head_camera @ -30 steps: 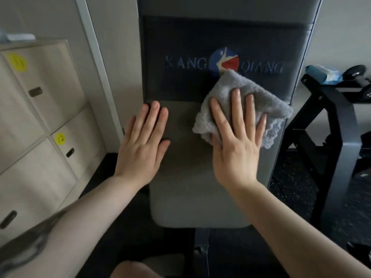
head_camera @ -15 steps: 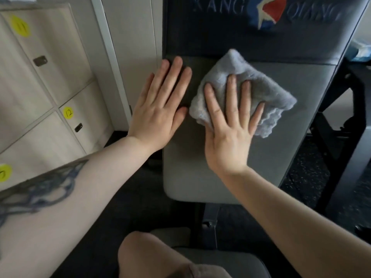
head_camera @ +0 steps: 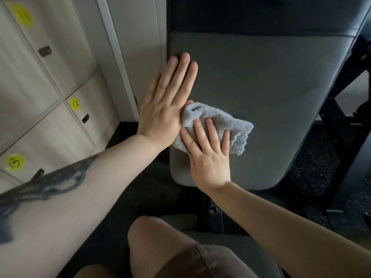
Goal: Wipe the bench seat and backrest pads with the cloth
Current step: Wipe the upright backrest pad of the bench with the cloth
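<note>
Numbered lockers (head_camera: 50,81) line the left wall beside the grey backrest pad (head_camera: 271,101). Your right hand (head_camera: 208,155) presses the cloth (head_camera: 236,127) flat-fingered against the pad's lower left, its grip loose. Your left hand (head_camera: 166,105) rests flat on the pad's left edge.

Numbered lockers (head_camera: 46,81), a padded bench backrest (head_camera: 261,97) and speckled rubber flooring (head_camera: 313,163) are suggesting, probably, a gym.

The grey backrest pad (head_camera: 261,101) bears a crumpled cloth (head_camera: 236,129) near its lower left.
</note>
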Available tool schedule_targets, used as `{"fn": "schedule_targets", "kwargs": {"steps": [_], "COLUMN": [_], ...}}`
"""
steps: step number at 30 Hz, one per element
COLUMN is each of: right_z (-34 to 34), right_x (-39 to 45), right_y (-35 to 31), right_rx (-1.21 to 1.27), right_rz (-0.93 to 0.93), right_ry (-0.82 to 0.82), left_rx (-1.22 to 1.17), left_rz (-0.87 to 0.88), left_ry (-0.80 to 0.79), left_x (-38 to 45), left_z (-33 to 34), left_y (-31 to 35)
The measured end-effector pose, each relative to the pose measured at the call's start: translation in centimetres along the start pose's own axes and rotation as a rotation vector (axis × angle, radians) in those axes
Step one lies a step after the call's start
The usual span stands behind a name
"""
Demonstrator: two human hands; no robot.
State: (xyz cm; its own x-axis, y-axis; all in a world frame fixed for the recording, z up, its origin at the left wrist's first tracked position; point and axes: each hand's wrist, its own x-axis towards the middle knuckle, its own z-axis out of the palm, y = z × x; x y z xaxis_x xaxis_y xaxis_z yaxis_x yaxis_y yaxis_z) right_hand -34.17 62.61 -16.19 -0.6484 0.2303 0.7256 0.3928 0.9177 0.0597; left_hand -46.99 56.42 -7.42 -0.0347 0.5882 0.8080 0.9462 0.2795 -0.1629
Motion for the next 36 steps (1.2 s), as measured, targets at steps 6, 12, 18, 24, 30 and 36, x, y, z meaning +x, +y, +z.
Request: {"fn": "schedule_targets", "kwargs": {"steps": [6,12,18,24,30,36], "right_z": [1.1,3.2,3.8,-1.3,2.5,1.6], "right_x": [-6.6,-5.6,-11.9,-12.2,-11.8,-15.0], "right_y": [5.7,-1.1,3.8,11.9,8.3,13.1], "right_rx": [-0.277,-0.269,-0.295,-0.177,-0.191,-0.258], "right_rz": [-0.535,-0.321,-0.415,0.408,-0.086,-0.037], "right_ry": [-0.25,-0.266,-0.39,0.004,-0.105,-0.068], "left_rx": [0.048,0.03,0.015,-0.06,0.066,0.19], "left_rz": [-0.01,-0.044,-0.056,-0.214,-0.027,0.015], "left_ry": [-0.103,-0.105,-0.126,-0.053,0.005,0.038], "left_x": [-4.7,-4.4,-4.4,-3.7,-0.8,-1.5], "left_z": [1.4,1.4,1.0,1.8,3.7,4.5], "left_y": [0.1,1.0,1.0,4.9,8.4,8.1]}}
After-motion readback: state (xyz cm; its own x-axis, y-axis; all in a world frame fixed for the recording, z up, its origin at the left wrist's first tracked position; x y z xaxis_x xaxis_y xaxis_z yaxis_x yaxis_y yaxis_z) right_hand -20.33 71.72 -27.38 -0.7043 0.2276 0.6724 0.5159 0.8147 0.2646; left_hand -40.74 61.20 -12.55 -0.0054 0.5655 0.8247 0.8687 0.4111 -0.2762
